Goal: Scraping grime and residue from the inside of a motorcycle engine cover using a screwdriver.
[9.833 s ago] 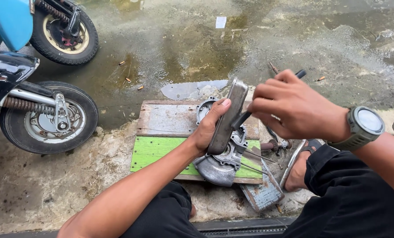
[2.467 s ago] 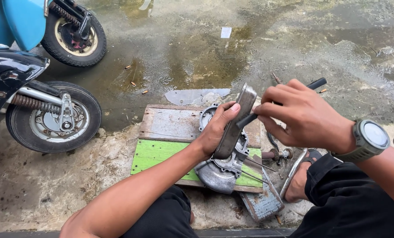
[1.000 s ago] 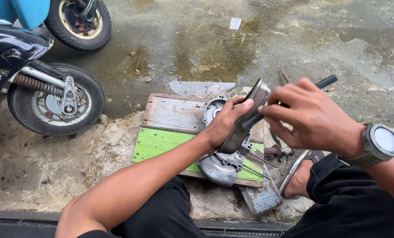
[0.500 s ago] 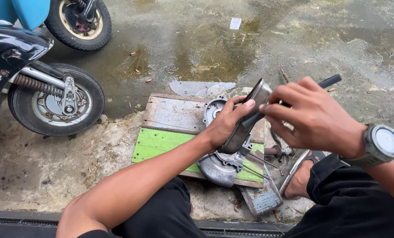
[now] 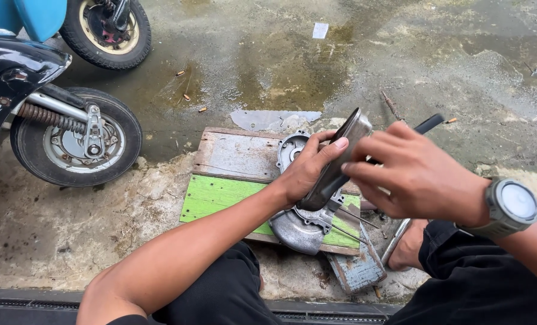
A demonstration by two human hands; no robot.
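- Outdoors, a curved metal cover is held tilted on edge above a wooden board, just over a grey engine casing lying on the board's green plank.
- Left hand is wrapped around the cover's lower side, fingers pressed on its rim; that clamp looks firm, but the piece rests on little else, so a slip would likely drop it onto the casing.
- Right hand, a watch at the wrist, is closed on a dark-handled tool set against the cover; the tip is hidden behind the fingers. If it skids off the smooth metal, the left fingers lie right in its path.
- Thin rods and a small metal plate lie loose beside a bare foot, where a falling part could land.
- Wet concrete and two scooter wheels frame the spot; small parts could roll away into the puddled ground.
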